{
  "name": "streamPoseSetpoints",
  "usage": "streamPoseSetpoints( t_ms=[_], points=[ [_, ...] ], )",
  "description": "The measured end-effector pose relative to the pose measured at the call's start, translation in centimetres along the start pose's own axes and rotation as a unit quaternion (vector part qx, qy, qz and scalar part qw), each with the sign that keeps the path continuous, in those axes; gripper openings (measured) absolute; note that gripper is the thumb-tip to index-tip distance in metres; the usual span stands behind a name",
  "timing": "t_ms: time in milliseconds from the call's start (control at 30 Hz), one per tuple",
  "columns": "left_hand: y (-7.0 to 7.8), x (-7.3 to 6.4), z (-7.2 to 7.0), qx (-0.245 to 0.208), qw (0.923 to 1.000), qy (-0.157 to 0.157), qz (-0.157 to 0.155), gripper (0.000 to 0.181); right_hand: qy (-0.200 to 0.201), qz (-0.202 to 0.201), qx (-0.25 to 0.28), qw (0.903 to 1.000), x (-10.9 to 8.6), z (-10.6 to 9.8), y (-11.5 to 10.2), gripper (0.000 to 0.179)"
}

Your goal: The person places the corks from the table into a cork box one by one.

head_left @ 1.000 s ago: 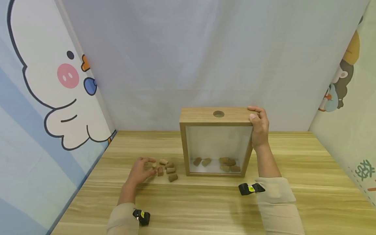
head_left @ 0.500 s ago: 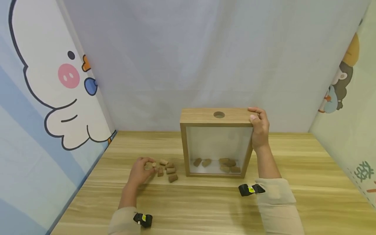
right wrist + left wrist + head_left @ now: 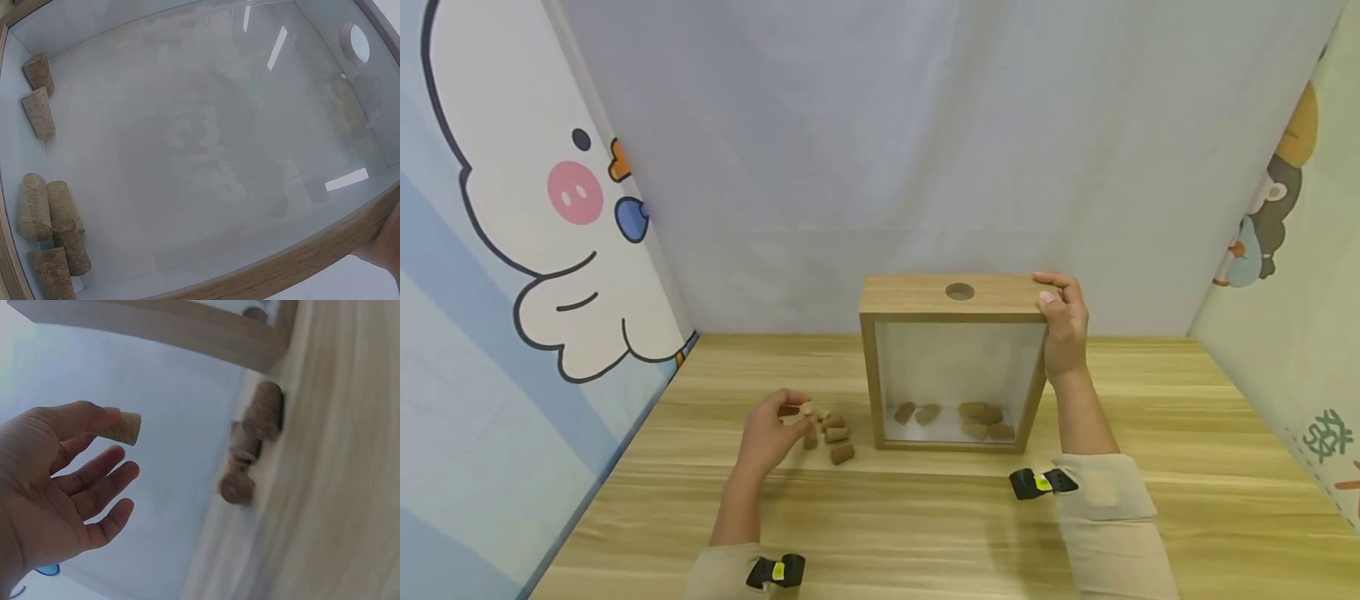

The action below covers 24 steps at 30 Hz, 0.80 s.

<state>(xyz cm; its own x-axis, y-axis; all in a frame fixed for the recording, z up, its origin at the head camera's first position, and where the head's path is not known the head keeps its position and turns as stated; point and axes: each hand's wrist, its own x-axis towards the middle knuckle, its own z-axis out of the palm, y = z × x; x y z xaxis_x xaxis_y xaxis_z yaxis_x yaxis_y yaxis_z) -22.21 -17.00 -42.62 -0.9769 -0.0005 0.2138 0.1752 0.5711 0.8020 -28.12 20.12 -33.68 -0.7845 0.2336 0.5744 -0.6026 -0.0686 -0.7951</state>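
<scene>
My left hand (image 3: pixel 771 433) pinches a cork (image 3: pixel 125 428) between thumb and index finger, the other fingers loosely bent. In the left wrist view the cork is up off the table. Several loose corks (image 3: pixel 842 453) lie just right of that hand. A wooden shadow box (image 3: pixel 868 375) with a clear front and a round hole (image 3: pixel 960 292) in its top stands upright in the middle. My right hand (image 3: pixel 1063 329) grips its top right corner, thumb in front and fingers behind. Inside, several corks (image 3: pixel 37 206) rest along the bottom, two of them apart from the others.
The wood-grain table (image 3: pixel 925 525) runs under everything. A grey-white curtain (image 3: pixel 880 150) hangs behind the box. Cartoon-printed panels stand at the left (image 3: pixel 490 292) and right (image 3: pixel 1262 333). Black wrist cameras sit on both sleeves.
My left hand has lifted a cork from the left of the pile and shifted slightly right, over the other corks. The right hand and the box have stayed put.
</scene>
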Motion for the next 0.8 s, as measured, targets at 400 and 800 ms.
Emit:
streamPoseSetpoints(
  t_ms=[400,800],
  points=[
    [4.2,-0.6,-0.5,-0.03,0.999,0.002,0.034,0.022,-0.003,0.009,0.004,0.9999,-0.1,0.3,0.0,0.029],
    [7.9,0.6,-1.7,-0.014,0.9921,0.027,0.121,0.023,0.005,0.007,0.006,0.9999,-0.1,0.1,-0.3,0.027]
  ],
)
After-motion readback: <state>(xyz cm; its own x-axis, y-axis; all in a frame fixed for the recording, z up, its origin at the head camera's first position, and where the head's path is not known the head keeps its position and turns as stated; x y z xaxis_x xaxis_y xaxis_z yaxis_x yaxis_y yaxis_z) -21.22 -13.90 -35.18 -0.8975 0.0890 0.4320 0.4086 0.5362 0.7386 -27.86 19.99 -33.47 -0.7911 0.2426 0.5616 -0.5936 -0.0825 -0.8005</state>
